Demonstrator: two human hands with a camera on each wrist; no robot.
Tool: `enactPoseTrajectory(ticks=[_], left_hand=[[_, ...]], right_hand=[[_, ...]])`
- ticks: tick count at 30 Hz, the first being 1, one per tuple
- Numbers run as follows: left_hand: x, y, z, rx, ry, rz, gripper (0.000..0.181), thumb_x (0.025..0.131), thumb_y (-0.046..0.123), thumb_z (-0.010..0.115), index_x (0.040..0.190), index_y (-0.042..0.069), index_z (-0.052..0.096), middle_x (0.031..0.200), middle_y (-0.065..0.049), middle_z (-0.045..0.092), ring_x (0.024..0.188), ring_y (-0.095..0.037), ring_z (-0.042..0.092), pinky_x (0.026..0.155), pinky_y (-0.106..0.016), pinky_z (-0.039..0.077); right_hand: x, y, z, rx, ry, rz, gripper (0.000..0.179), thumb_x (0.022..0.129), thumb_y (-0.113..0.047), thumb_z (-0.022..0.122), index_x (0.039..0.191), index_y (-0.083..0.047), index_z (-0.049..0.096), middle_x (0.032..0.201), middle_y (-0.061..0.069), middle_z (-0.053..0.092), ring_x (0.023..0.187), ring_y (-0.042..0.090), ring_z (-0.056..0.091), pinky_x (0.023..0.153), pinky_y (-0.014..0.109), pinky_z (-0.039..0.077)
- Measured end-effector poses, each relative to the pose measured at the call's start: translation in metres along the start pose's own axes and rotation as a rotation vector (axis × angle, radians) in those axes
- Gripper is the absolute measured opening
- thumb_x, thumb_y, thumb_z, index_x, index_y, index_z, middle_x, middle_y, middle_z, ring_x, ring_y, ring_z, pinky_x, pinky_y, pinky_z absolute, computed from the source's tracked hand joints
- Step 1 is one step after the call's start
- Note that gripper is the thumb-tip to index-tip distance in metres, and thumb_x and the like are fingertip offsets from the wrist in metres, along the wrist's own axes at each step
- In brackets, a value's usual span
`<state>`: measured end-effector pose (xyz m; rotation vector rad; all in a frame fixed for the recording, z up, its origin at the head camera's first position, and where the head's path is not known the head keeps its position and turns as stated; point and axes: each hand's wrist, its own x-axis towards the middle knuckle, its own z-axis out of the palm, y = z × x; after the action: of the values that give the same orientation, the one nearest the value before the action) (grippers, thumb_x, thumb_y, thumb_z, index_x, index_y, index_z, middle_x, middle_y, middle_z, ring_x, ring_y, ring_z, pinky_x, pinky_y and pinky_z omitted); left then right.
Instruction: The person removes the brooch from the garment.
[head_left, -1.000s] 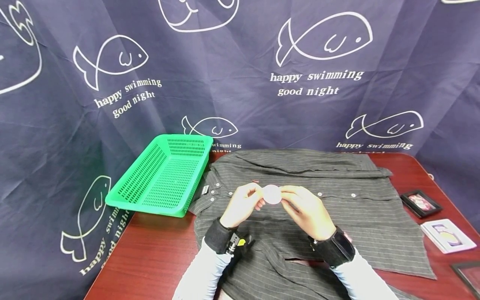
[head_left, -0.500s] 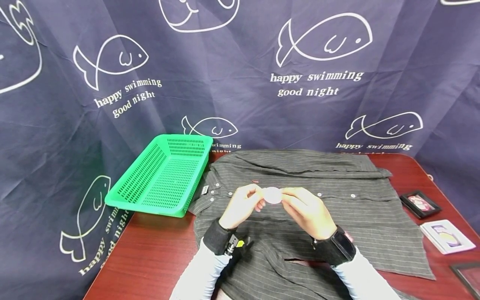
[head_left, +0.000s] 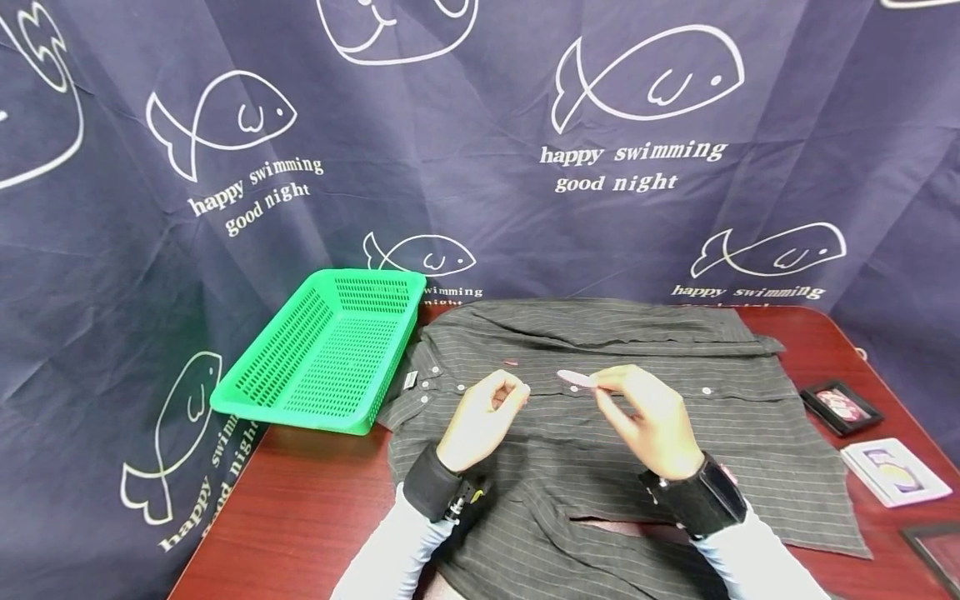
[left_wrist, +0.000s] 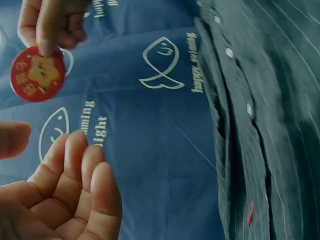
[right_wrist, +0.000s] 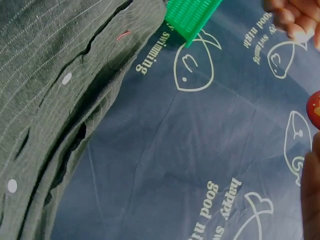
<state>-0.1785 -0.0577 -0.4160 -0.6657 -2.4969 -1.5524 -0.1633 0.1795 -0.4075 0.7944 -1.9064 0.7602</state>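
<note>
My right hand (head_left: 651,421) pinches the edge of a thin round disc (head_left: 576,379), seen nearly edge-on and pale in the head view. In the left wrist view the disc's face is red with a yellow star character (left_wrist: 38,74) and some lettering. My left hand (head_left: 483,421) hovers a little to the left, apart from the disc. Its fingers curl loosely and its thumb stands off from them, holding nothing, as the left wrist view shows. Below both hands lies a dark grey striped shirt (head_left: 712,450) with white buttons. A small red piece (head_left: 511,362) rests on it.
A green plastic basket (head_left: 352,425) stands left on the red-brown table (head_left: 300,508). At the right edge lie a small black frame (head_left: 840,408), a white picture box (head_left: 897,472) and another dark frame (head_left: 933,550). A blue curtain (head_left: 465,183) hangs behind.
Both hands held the disc between them earlier. The left hand has let go. My right hand has drawn the disc off to the right and turned it nearly edge-on to the head view.
</note>
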Motion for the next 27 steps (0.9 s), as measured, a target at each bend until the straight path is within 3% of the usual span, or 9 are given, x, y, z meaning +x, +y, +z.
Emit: enactPoseTrajectory(ticks=[2, 5, 8, 10, 14, 17, 22, 27], left_hand=[[-0.002, -0.003, 0.001, 0.051, 0.019, 0.015, 0.016, 0.098, 0.024, 0.059, 0.098, 0.010, 0.066, 0.089, -0.005, 0.067, 0.079, -0.014, 0.064, 0.074, -0.024, 0.052], [-0.006, -0.007, 0.002, 0.126, 0.032, 0.037, 0.019, 0.097, 0.026, 0.060, 0.106, 0.010, 0.066, 0.100, -0.005, 0.068, 0.092, -0.015, 0.065, 0.084, -0.030, 0.054], [-0.010, -0.011, 0.003, 0.223, 0.022, 0.070, 0.026, 0.098, 0.028, 0.059, 0.115, 0.011, 0.066, 0.113, -0.005, 0.069, 0.107, -0.017, 0.065, 0.094, -0.034, 0.052], [-0.013, -0.014, 0.003, 0.288, 0.006, 0.096, 0.031, 0.098, 0.030, 0.057, 0.122, 0.011, 0.065, 0.121, -0.004, 0.067, 0.117, -0.019, 0.063, 0.100, -0.036, 0.049], [-0.014, -0.022, 0.001, 0.388, -0.053, 0.130, 0.042, 0.099, 0.033, 0.055, 0.134, 0.010, 0.059, 0.135, -0.007, 0.062, 0.132, -0.026, 0.053, 0.110, -0.039, 0.042], [-0.014, -0.028, 0.000, 0.445, -0.111, 0.140, 0.048, 0.099, 0.034, 0.055, 0.140, 0.008, 0.053, 0.143, -0.009, 0.056, 0.139, -0.032, 0.044, 0.116, -0.042, 0.035], [-0.015, -0.038, -0.003, 0.482, -0.206, 0.094, 0.059, 0.098, 0.041, 0.053, 0.146, 0.008, 0.045, 0.151, -0.009, 0.046, 0.143, -0.040, 0.035, 0.116, -0.055, 0.029], [-0.018, -0.043, -0.003, 0.532, -0.290, 0.022, 0.069, 0.096, 0.050, 0.053, 0.151, 0.012, 0.038, 0.157, -0.009, 0.038, 0.145, -0.046, 0.027, 0.115, -0.061, 0.026]], right_hand=[[-0.001, 0.002, -0.005, 0.030, 0.013, 0.053, 0.027, 0.097, -0.026, 0.058, 0.092, -0.005, 0.073, 0.087, 0.005, 0.072, 0.080, 0.015, 0.065, 0.084, 0.012, 0.045], [-0.005, 0.005, -0.013, 0.073, 0.031, 0.131, 0.011, 0.087, -0.010, 0.067, 0.094, -0.005, 0.073, 0.085, 0.005, 0.071, 0.080, 0.007, 0.062, 0.083, 0.008, 0.044], [-0.010, 0.008, -0.020, 0.068, 0.047, 0.201, 0.022, 0.073, 0.007, 0.071, 0.091, -0.004, 0.073, 0.083, 0.006, 0.071, 0.081, -0.002, 0.059, 0.079, 0.007, 0.043], [-0.015, 0.008, -0.026, 0.053, 0.049, 0.265, 0.026, 0.069, 0.012, 0.072, 0.090, -0.004, 0.072, 0.082, 0.008, 0.070, 0.081, -0.006, 0.057, 0.078, 0.006, 0.041], [-0.024, 0.010, -0.037, 0.025, 0.060, 0.377, 0.026, 0.069, 0.014, 0.075, 0.088, -0.003, 0.072, 0.081, 0.008, 0.068, 0.080, -0.011, 0.054, 0.078, 0.005, 0.040], [-0.030, 0.012, -0.045, 0.016, 0.065, 0.436, 0.024, 0.071, 0.012, 0.076, 0.088, -0.003, 0.072, 0.081, -0.004, 0.067, 0.079, -0.013, 0.053, 0.078, 0.005, 0.040], [-0.042, 0.017, -0.060, -0.011, 0.056, 0.566, 0.016, 0.075, 0.007, 0.075, 0.089, -0.002, 0.071, 0.081, -0.032, 0.058, 0.075, -0.017, 0.052, 0.073, 0.004, 0.038], [-0.053, 0.020, -0.077, -0.050, 0.066, 0.689, 0.014, 0.077, 0.005, 0.075, 0.089, 0.000, 0.071, 0.078, -0.038, 0.055, 0.072, -0.020, 0.053, 0.068, 0.003, 0.037]])
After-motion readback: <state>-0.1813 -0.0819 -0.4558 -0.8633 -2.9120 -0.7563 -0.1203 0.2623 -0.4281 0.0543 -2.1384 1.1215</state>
